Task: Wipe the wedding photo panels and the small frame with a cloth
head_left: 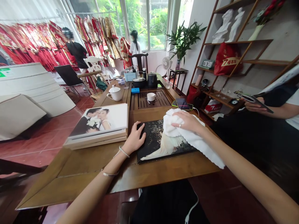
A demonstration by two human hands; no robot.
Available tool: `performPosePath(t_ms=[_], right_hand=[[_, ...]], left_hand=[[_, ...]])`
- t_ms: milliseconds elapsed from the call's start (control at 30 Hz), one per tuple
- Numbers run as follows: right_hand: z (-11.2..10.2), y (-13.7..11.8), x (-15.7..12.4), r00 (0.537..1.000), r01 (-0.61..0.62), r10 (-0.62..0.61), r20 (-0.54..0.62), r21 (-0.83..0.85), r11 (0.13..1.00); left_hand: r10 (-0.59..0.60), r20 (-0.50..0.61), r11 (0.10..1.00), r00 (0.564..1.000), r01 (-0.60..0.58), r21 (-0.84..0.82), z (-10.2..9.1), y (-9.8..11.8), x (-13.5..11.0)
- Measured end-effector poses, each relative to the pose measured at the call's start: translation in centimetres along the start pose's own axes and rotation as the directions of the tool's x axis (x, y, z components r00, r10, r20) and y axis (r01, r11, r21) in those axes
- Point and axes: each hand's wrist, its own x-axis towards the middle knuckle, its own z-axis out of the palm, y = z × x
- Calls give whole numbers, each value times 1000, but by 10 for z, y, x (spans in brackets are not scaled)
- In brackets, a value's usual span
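A dark photo panel (151,141) lies flat on the wooden table (93,158) in front of me. Its picture has a long pale dress on a black ground. My left hand (135,137) rests against the panel's left edge, fingers spread and touching its surface. Bunched under my right hand (188,121) is a white towel (205,149), pressed onto the panel's upper right part. The towel's loose end hangs past the panel towards the table's near edge and hides the panel's right side. To the left sits a stack of framed wedding photos (102,124).
Behind the panel are a slatted tea tray (161,101) with a white cup (151,96), a lidded mug (114,92) and phones (183,104). At right, a seated person's hand (255,104) holds a device. Shelves, garment racks and two people stand farther back.
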Motion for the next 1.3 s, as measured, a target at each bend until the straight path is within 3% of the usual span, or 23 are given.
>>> performPosePath(t_ms=[167, 400, 500, 633, 867, 967, 1100, 1300], right_hand=[[-3, 4, -8, 1000, -5, 4, 7, 53, 999], [-29, -9, -83, 990, 116, -121, 72, 79, 990], [-36, -12, -100, 982, 158, -165, 93, 77, 984], [-33, -12, -85, 984, 130, -139, 112, 85, 988], [-8, -11, -10, 994, 86, -86, 61, 10, 996], [-3, -11, 6, 994, 83, -82, 66, -6, 997], [-6, -14, -5, 986, 147, -147, 85, 5, 989], [-22, -34, -56, 952, 270, -278, 124, 81, 959]], left_hand=[[-16, 19, 1000, 1000, 16, 0, 0, 0, 1], [-16, 34, 1000, 999, 16, 17, 1, 0, 2], [-7, 21, 1000, 1000, 7, 7, 1, -1, 3], [1, 24, 1000, 1000, -1, 6, -1, -2, 4], [2, 26, 1000, 1000, -2, -6, -2, -2, 4], [1, 31, 1000, 1000, -1, -2, -2, -2, 4], [-4, 35, 1000, 999, 3, 10, -1, -1, 3], [-4, 11, 1000, 1000, 4, -15, 0, -1, 2]])
